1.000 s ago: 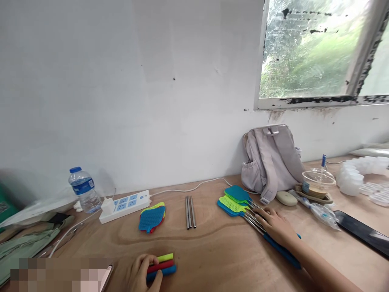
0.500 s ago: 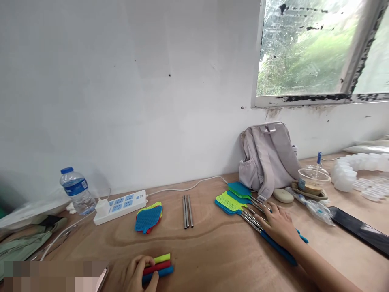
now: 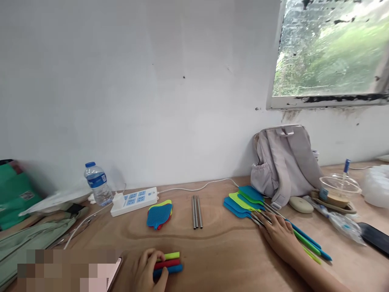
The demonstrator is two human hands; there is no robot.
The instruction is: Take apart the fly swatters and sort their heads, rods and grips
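Surface [image 3: 219, 261] has room between my left hand [image 3: 147, 267] and right hand [image 3: 279, 235]; its back edge meets the wall [image 3: 197, 134]. The left pinches three tubes [image 3: 169, 263] lying sideways. The right lies over long swatters [image 3: 241, 200], heads slanting left toward the wall; I can't tell its grip.

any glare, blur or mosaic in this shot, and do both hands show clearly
In the head view, the window is partly washed out; the green item at far left looks smeared; mosaic blocks hide part of the lower left; the left hand and right hand show fairly clearly, though the bottom edge crops the left.
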